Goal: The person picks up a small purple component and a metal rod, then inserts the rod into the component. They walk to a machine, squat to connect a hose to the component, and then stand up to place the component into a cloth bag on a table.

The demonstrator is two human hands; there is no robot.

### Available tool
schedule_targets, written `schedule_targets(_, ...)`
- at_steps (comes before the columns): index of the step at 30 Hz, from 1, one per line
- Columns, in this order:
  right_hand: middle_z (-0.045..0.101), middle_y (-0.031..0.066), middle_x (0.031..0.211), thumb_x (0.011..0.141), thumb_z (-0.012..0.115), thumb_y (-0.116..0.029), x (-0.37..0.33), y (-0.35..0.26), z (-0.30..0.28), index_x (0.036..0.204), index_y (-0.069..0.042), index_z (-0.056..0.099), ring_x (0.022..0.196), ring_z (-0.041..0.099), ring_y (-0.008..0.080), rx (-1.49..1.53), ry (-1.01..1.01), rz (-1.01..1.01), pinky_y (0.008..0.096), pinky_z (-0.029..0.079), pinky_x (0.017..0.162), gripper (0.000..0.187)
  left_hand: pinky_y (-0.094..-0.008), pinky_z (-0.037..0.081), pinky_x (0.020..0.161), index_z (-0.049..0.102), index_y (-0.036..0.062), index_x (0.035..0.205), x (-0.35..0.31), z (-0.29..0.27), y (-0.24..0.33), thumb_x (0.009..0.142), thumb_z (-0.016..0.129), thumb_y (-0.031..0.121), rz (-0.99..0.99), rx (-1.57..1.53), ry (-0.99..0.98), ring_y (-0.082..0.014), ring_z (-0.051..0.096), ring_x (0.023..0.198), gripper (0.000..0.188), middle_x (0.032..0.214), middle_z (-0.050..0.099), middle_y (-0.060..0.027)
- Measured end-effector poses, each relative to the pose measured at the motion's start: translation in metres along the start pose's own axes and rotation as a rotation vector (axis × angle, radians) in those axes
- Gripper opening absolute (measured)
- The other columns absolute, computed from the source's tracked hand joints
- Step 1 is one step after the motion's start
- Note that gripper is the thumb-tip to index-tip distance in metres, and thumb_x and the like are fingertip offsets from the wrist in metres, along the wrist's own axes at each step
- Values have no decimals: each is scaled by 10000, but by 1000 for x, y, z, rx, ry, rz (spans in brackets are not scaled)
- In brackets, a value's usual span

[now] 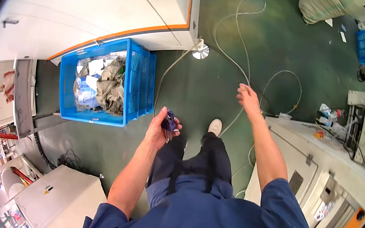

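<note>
My left hand (156, 130) is closed around a hex key set (170, 122), a dark purple holder with several thin metal rods sticking out at its lower end. It is held in front of my legs, just right of a blue plastic crate. Farther forward and to the right, my right hand (248, 99) is raised over the floor with its fingers curled together. Whatever those fingers may hold is too small or hidden to make out. A clear hose (236, 64) passes behind that hand on the floor.
The blue crate (140, 88) holds crumpled plastic and rags. A white machine cabinet (114, 3) with orange trim stands behind it, its round foot (200, 52) on the green floor. Another machine (289, 153) rises at my right. A large sack (320, 7) lies far right.
</note>
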State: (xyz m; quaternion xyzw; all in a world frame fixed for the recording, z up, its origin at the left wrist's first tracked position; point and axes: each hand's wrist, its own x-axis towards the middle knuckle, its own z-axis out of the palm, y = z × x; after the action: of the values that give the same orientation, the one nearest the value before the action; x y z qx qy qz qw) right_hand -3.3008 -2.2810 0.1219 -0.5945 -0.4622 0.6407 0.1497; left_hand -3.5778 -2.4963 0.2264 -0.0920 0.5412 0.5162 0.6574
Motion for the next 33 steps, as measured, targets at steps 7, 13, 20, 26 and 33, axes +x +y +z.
schedule_targets(7,648,33,1116,957,552,-353,148,64,35,1313,-98,564,923,625,149,160,-73,184,305,497,775,439,-367,536,545,588,74,943,182,-15,-11,884,710,376,-8,-44,151,-224,658,669,331,751,634,-75)
schedule_targets(13,663,39,1101,959,550,-377,326,126,95,1285,-96,567,934,613,161,120,-111,175,325,496,789,431,-366,525,529,569,80,929,341,-46,-13,869,721,344,39,-26,171,-218,645,640,310,737,616,-74)
schedule_targets(20,649,95,1227,962,535,-394,543,164,191,1356,-91,524,1124,572,220,118,5,-235,382,423,966,498,-339,521,533,577,48,956,446,-37,37,947,644,272,283,191,14,-206,637,640,234,760,623,-85)
schedule_targets(26,653,83,931,982,425,-519,606,144,268,911,-45,636,906,557,195,572,20,-320,341,397,845,524,-309,523,545,595,37,929,442,-63,57,930,664,282,374,324,-20,-179,635,647,255,757,619,-74)
schedule_targets(33,418,12,503,983,354,-583,639,141,292,507,-91,446,500,360,144,566,92,-374,301,271,506,691,-287,540,555,610,32,917,444,-78,57,907,691,272,374,438,-3,-161,642,654,253,775,631,-64)
